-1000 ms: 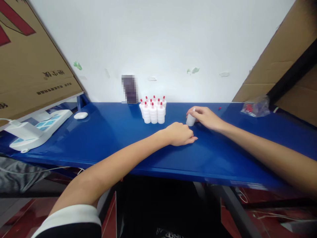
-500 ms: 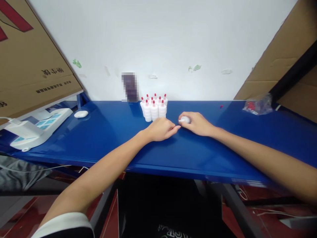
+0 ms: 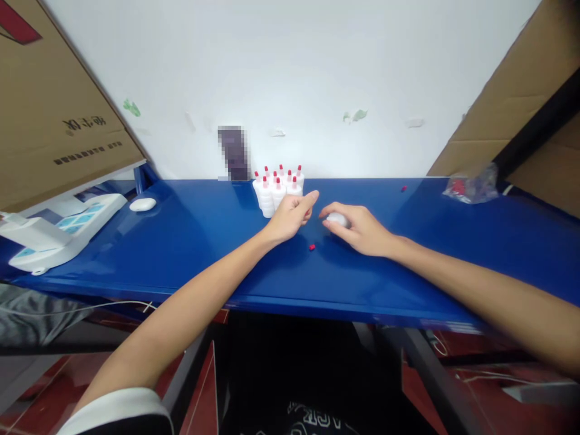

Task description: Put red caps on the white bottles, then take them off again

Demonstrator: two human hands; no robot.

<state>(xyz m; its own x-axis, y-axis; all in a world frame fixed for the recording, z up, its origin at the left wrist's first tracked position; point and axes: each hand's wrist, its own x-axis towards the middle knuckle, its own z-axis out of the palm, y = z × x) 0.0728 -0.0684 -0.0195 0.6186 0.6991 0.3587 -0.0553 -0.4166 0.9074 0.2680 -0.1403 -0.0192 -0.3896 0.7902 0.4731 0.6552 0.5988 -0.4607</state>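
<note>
My right hand (image 3: 356, 228) is curled round a small white bottle (image 3: 338, 219) that lies on the blue table (image 3: 190, 241). My left hand (image 3: 290, 214) hovers just left of it, thumb and forefinger pinched together, with nothing visible between them. A small red cap (image 3: 312, 247) lies loose on the table between the two hands. Behind my left hand stands a cluster of several white bottles with red caps (image 3: 276, 187), close to the wall.
A white scale-like device (image 3: 54, 226) and a small white oval object (image 3: 142, 204) sit at the left. Cardboard leans at both sides. A clear bag with red pieces (image 3: 469, 184) lies at the right, and another red cap (image 3: 403, 188) near the wall.
My right hand brought the bottle down from upright to lying on the table. My left hand moved up and left toward the bottle cluster, and a red cap now lies on the table.
</note>
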